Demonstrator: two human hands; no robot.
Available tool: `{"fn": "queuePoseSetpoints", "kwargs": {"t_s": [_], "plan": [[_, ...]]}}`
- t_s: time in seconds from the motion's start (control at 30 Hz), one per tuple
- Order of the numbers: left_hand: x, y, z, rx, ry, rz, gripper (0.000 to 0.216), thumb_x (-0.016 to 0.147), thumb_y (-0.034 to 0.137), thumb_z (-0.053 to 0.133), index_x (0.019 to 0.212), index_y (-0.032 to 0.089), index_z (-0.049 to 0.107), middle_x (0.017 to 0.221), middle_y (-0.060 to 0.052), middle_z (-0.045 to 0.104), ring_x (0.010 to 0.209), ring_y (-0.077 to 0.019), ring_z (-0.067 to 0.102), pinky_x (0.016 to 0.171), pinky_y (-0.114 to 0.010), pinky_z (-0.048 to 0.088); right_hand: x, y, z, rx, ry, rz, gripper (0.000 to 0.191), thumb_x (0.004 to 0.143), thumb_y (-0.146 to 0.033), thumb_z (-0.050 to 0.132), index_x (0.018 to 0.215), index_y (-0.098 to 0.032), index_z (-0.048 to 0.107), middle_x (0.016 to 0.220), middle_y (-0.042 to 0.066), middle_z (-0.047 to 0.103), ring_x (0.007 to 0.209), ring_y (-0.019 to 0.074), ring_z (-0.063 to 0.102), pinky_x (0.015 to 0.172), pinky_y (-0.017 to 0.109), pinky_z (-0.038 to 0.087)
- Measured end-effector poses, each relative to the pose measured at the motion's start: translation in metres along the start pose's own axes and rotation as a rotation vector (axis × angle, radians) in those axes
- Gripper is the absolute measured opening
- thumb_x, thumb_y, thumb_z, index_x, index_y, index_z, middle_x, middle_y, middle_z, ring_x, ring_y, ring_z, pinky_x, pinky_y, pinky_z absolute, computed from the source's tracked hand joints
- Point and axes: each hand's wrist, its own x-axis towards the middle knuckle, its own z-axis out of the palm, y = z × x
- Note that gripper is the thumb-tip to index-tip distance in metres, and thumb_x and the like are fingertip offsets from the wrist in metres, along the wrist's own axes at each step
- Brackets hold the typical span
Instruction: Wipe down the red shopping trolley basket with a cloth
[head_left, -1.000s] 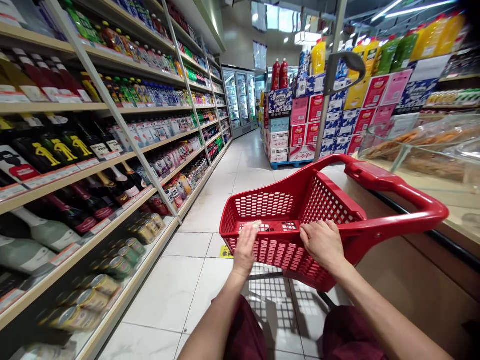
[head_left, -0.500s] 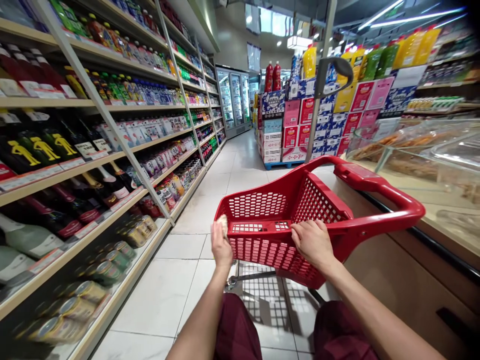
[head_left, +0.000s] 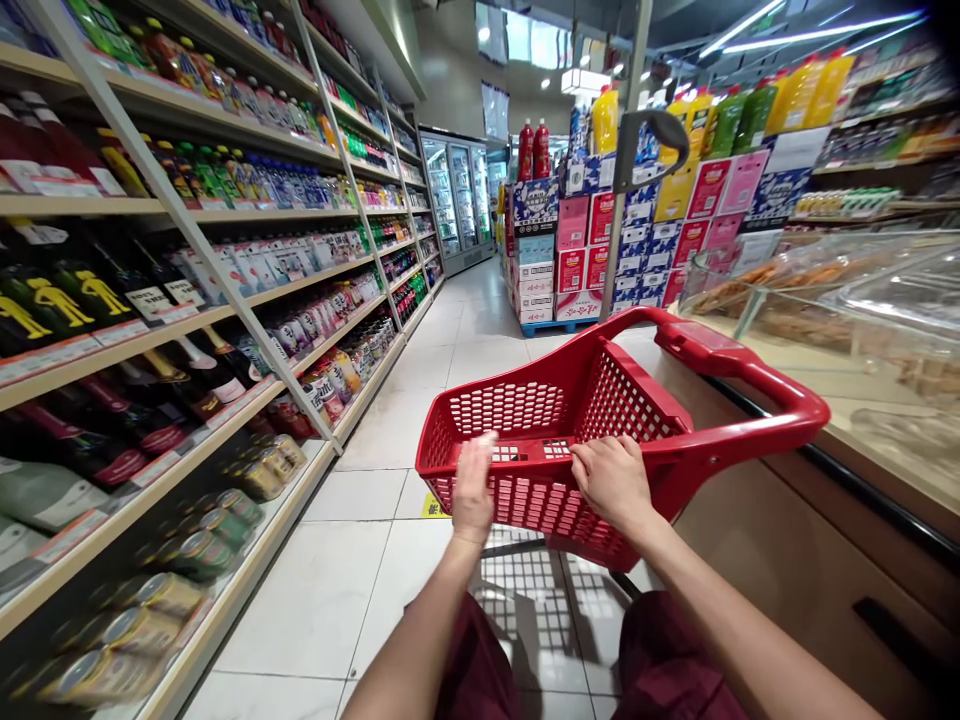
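- Red shopping basket stands in the aisle straight ahead of the person, on the tiled floor. It sits between the bottle shelves on the left and the glass-fronted counter on the right.
- The basket tips, its far end higher, and its long red handle arcs up and over toward the counter side. The handle is touched by neither hand.
- Right hand sits on the basket's near rim, fingers curled over the edge and thumb on the outer lattice. It is a closed grasp on the rim itself, and it reads as a bracing hold that keeps the tilted basket from rolling or swinging.
- Left hand lies against the same near wall, just beside the right hand. Its fingers are stretched out and together, reaching up to the rim. The hand is spread flat with nothing gripped. It is motion-blurred, so whether anything lies under the palm cannot be made out.
- With both hands on the near edge, the flat palm can press on the plastic while the other hand resists.
- The person's knees, in dark red trousers, are low behind the basket, which suits a crouch close to it.
- Cans fill the bottom shelf well to the left, and stacked cartons stand farther down the aisle.
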Motion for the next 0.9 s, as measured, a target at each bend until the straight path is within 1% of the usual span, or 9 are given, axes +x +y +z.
{"fn": "queuePoseSetpoints", "kwargs": {"t_s": [0.07,0.13,0.27,0.4,0.5,0.6,0.67,0.77,0.9], "plan": [[0.000,0.021,0.009,-0.076,-0.103,0.126,0.067,0.076,-0.005,0.026,0.137,0.024,0.022,0.142,-0.003,0.029,0.131,-0.0179,0.021,0.107,-0.042,0.029,0.000,0.002,0.001,0.008,-0.005,-0.004,0.026,0.085,-0.026,0.039,0.088,-0.021,0.064,0.078,0.004,0.066,0.080,0.0183,0.052,0.081,0.034,0.023],[0.000,0.041,0.018,-0.131,-0.161,0.176,0.064,0.078,-0.001,0.028,0.137,0.022,0.021,0.142,-0.005,0.029,0.132,-0.0193,0.020,0.106,-0.043,0.029,0.000,0.003,0.001,0.033,-0.001,-0.025,0.026,0.085,-0.025,0.039,0.092,-0.020,0.064,0.082,0.004,0.066,0.081,0.0183,0.053,0.082,0.034,0.025],[0.005,0.060,0.022,-0.170,-0.211,0.031,0.070,0.074,0.000,0.029,0.139,0.017,0.010,0.144,-0.009,0.025,0.133,-0.0184,0.017,0.107,-0.043,0.028,-0.001,-0.009,0.006,0.170,0.072,-0.082,0.036,0.084,-0.022,0.038,0.117,-0.016,0.051,0.111,0.008,0.061,0.096,0.0188,0.053,0.086,0.034,0.030],[0.013,0.057,0.006,-0.123,-0.427,-0.077,0.076,0.073,0.013,0.040,0.139,0.010,0.001,0.144,-0.013,0.021,0.133,-0.0210,0.014,0.108,-0.047,0.018,-0.001,-0.035,0.011,0.282,0.008,-0.192,0.039,0.084,-0.026,0.040,0.121,-0.015,0.047,0.121,0.010,0.054,0.110,0.0199,0.047,0.094,0.036,0.028],[0.015,0.046,-0.013,0.050,-0.575,-0.084,0.079,0.069,0.021,0.048,0.138,0.010,0.011,0.145,-0.013,0.018,0.134,-0.0261,0.006,0.107,-0.055,0.005,0.003,-0.050,0.014,0.276,-0.017,-0.106,0.038,0.081,-0.033,0.048,0.116,-0.018,0.050,0.118,0.010,0.056,0.106,0.0225,0.050,0.098,0.044,0.023],[0.012,0.038,-0.023,0.196,-0.630,-0.059,0.078,0.067,0.024,0.049,0.137,0.011,0.018,0.146,-0.012,0.017,0.134,-0.0270,0.003,0.106,-0.055,0.002,0.010,-0.063,0.020,0.252,-0.039,-0.059,0.034,0.077,-0.033,0.054,0.108,-0.020,0.053,0.118,0.011,0.054,0.108,0.0246,0.048,0.097,0.048,0.022],[0.010,0.035,-0.025,0.242,-0.643,-0.025,0.077,0.067,0.024,0.048,0.137,0.013,0.018,0.146,-0.011,0.018,0.134,-0.0259,0.004,0.107,-0.054,0.003,0.014,-0.069,0.027,0.239,-0.046,-0.086,0.031,0.078,-0.029,0.053,0.108,-0.020,0.053,0.122,0.011,0.052,0.114,0.0250,0.044,0.098,0.049,0.020],[0.009,0.034,-0.024,0.266,-0.638,0.000,0.077,0.067,0.023,0.047,0.137,0.011,0.016,0.145,-0.012,0.018,0.135,-0.0248,0.005,0.107,-0.053,0.005,0.012,-0.062,0.033,0.231,-0.042,-0.158,0.028,0.082,-0.022,0.047,0.109,-0.024,0.053,0.123,0.007,0.053,0.117,0.0223,0.042,0.100,0.048,0.017],[0.009,0.035,-0.024,0.265,-0.623,-0.005,0.079,0.066,0.022,0.048,0.137,0.008,0.016,0.145,-0.013,0.017,0.134,-0.0245,0.006,0.107,-0.053,0.005,0.000,-0.025,0.019,0.202,-0.004,-0.167,0.032,0.081,-0.016,0.044,0.109,-0.026,0.054,0.123,0.005,0.053,0.118,0.0206,0.041,0.103,0.047,0.011]]}}
